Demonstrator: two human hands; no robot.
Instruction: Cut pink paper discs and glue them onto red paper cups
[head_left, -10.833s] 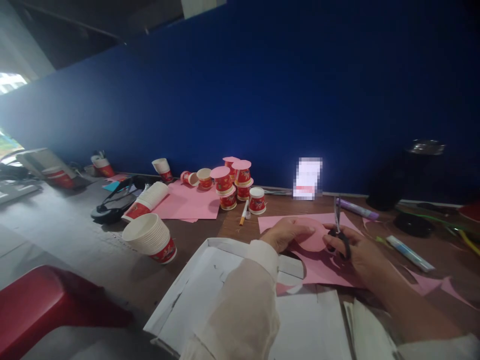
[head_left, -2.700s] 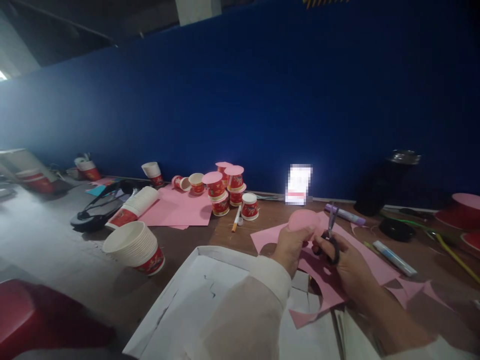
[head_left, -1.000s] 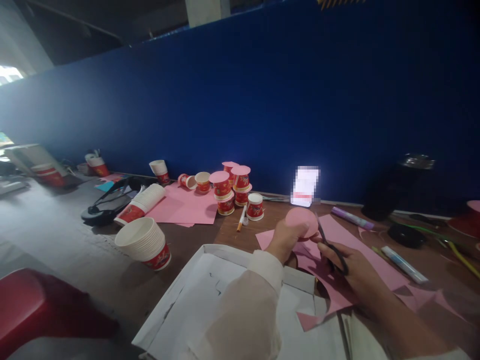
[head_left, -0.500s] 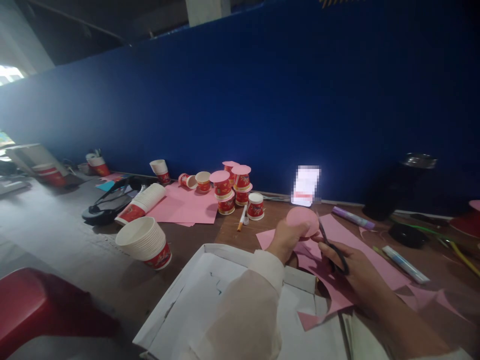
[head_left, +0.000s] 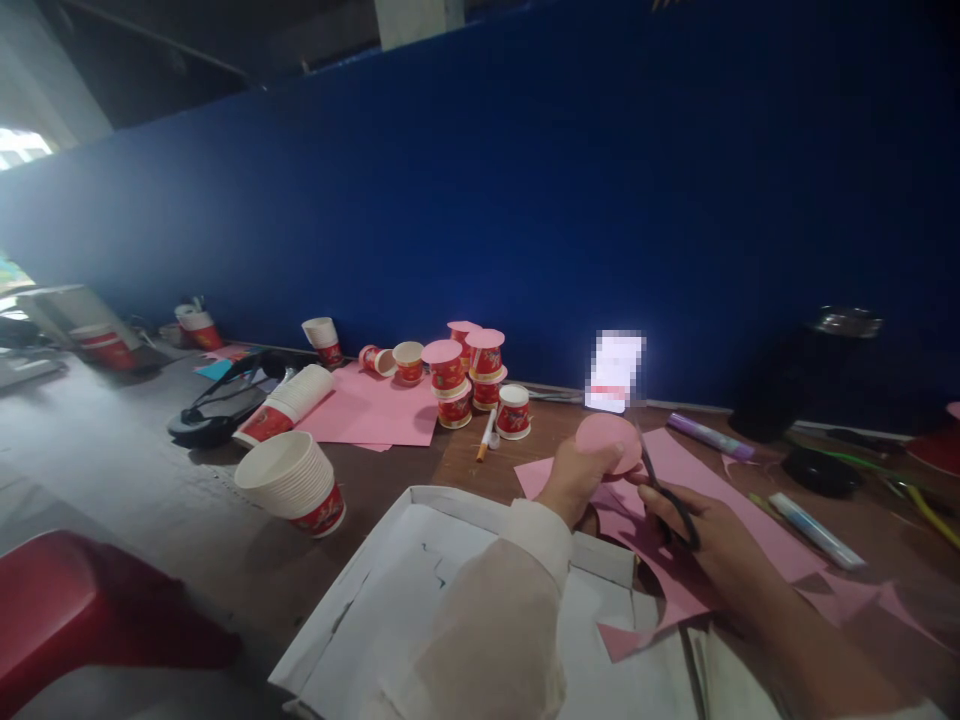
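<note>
My left hand (head_left: 576,478) is closed on a pink paper disc (head_left: 607,441), holding it upright above the table. My right hand (head_left: 701,540) grips black-handled scissors (head_left: 660,492), whose blades point up at the disc's right edge. Under both hands lies a pink paper sheet (head_left: 720,505) with a round piece cut out of it. A white open cardboard box (head_left: 450,590) sits just in front of me, partly hidden by my left sleeve.
Red paper cups topped with pink discs (head_left: 465,375) cluster by the blue wall. A stack of cups (head_left: 294,485) lies at the left, another stack (head_left: 289,402) on a pink sheet (head_left: 371,405). A purple marker (head_left: 709,436), a glue tube (head_left: 814,518), a pen (head_left: 486,435) and pink scraps (head_left: 862,595) lie around.
Since the oldest frame the disc has been cut free from the sheet and lifted. Over the last second the hands, disc and scissors have hardly moved.
</note>
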